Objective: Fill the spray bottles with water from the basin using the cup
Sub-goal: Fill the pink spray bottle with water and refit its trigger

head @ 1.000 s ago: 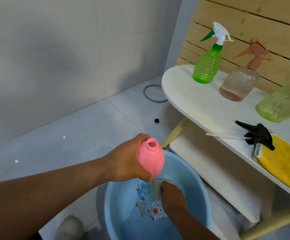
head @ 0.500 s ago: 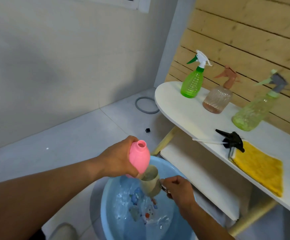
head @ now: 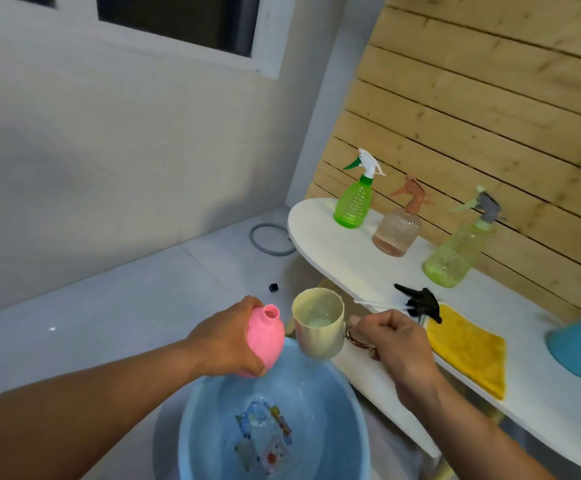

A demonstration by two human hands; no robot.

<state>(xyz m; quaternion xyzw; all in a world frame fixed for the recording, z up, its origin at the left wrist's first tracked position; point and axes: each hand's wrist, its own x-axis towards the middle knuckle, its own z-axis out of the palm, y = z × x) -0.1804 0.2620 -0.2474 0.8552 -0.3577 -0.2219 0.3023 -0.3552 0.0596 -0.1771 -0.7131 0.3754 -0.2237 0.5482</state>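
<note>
At lower centre of the frame, the left hand (head: 228, 341) grips the pink bottle (head: 265, 337) around its body, open neck tilted up and to the right. Just right of it, the right hand (head: 391, 341) is clenched on the handle of the cup (head: 318, 327), which sits upright with water visible inside. The cup's rim is level with the bottle's neck and just beside it, not touching. Both are held above the far rim of the blue basin (head: 199, 431) at bottom centre.

Compared with half a second earlier, the cup has risen clear of the basin and stands beside the bottle rather than below it.

On the white table (head: 320, 237) at right stand three capped spray bottles: green (head: 353, 202), brown (head: 398, 230) and pale green (head: 455, 258). A black spray head (head: 420, 301) lies against a yellow cloth (head: 469, 348) near the table's front edge, close to the right hand. Open floor lies to the left of the basin.
</note>
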